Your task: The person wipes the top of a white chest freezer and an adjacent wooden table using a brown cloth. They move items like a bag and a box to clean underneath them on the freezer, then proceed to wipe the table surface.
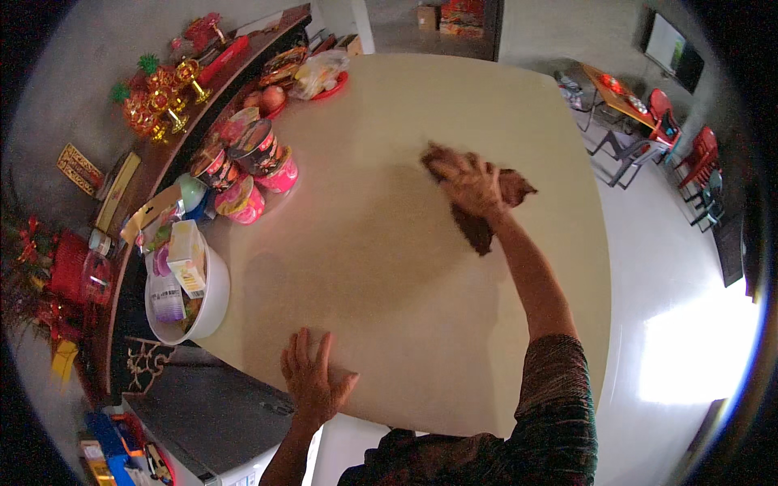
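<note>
Tabletop [365, 267]: left hand [314, 389] splayed, right hand [475, 188] outstretched.

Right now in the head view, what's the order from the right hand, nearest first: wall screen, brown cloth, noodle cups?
1. Brown cloth, under the right hand.
2. Noodle cups, on the table, left.
3. Wall screen, background, far right.

The right hand [476, 185] holds a brown cloth [473, 230] against the pale tabletop [365, 267], with lidded cups [256, 147] and a white basin [214, 293] left of that grip and the left hand [314, 379] spread below-left.
</note>
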`<state>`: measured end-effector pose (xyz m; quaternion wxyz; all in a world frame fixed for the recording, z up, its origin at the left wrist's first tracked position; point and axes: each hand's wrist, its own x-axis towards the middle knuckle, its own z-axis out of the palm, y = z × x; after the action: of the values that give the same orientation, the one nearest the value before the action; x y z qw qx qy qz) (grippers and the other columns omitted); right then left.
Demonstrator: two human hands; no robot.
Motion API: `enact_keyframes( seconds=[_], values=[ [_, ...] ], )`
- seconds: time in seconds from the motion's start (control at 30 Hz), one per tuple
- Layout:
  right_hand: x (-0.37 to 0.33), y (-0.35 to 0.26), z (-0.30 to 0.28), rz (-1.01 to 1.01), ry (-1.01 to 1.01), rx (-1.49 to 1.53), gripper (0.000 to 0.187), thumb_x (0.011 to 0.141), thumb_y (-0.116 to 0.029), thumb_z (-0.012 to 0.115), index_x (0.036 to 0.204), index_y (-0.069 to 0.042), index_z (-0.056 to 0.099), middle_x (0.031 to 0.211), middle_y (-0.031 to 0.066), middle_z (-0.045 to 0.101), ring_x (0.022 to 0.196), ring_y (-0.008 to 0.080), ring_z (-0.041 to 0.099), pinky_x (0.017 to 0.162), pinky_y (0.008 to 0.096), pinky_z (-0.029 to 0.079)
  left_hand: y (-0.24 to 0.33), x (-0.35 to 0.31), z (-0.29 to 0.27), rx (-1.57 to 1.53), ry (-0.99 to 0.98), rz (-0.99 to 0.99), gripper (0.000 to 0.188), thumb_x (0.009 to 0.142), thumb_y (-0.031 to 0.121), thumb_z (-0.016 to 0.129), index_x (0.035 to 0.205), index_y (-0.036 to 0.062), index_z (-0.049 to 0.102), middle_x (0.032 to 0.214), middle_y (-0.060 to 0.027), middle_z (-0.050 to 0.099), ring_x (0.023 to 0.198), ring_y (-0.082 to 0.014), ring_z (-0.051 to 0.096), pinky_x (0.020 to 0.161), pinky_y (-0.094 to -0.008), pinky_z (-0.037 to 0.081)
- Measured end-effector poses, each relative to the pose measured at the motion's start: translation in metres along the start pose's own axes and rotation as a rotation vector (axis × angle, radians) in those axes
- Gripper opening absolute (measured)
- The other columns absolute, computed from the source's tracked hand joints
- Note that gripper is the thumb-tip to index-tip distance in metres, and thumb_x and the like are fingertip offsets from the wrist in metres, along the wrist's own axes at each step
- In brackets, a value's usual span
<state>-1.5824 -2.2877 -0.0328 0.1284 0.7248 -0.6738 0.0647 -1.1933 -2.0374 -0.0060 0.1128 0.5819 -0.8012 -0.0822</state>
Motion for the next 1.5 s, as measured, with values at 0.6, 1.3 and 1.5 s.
enact_keyframes(
  seconds=[0.6,1.3,1.5],
  values=[
    [-0.045,-0.181,-0.019,-0.093,0.275,0.199,0.051,0.089,-0.046,0.051,0.136,-0.028,0.045,0.147,0.0074,0.033,0.127,0.0389,0.034,0.099,0.0657,0.027,-0.01,-0.003,0.019,0.079,0.097,0.026,0.08,0.081,0.054,0.06,0.144,0.0132,0.032,0.145,-0.0219,0.029,0.134,-0.0406,0.024,0.107,-0.0578,0.017],
    [-0.313,-0.099,-0.132,-0.509,0.135,0.225,0.059,0.077,-0.033,0.067,0.132,-0.031,0.047,0.146,0.0056,0.034,0.125,0.0314,0.04,0.102,0.0534,0.033,0.002,-0.005,0.017,0.01,0.116,0.017,0.074,0.083,0.049,0.062,0.141,0.0125,0.035,0.145,-0.0245,0.026,0.135,-0.0429,0.022,0.107,-0.059,0.018],
    [-0.215,-0.07,-0.087,-0.391,0.218,0.206,0.048,0.081,-0.035,0.064,0.128,-0.031,0.052,0.141,0.0051,0.041,0.124,0.0324,0.041,0.099,0.0545,0.034,0.015,-0.004,0.034,0.017,0.17,-0.051,0.075,0.082,0.047,0.064,0.14,0.0101,0.034,0.144,-0.0268,0.025,0.136,-0.0431,0.021,0.107,-0.0609,0.016]
  ],
)
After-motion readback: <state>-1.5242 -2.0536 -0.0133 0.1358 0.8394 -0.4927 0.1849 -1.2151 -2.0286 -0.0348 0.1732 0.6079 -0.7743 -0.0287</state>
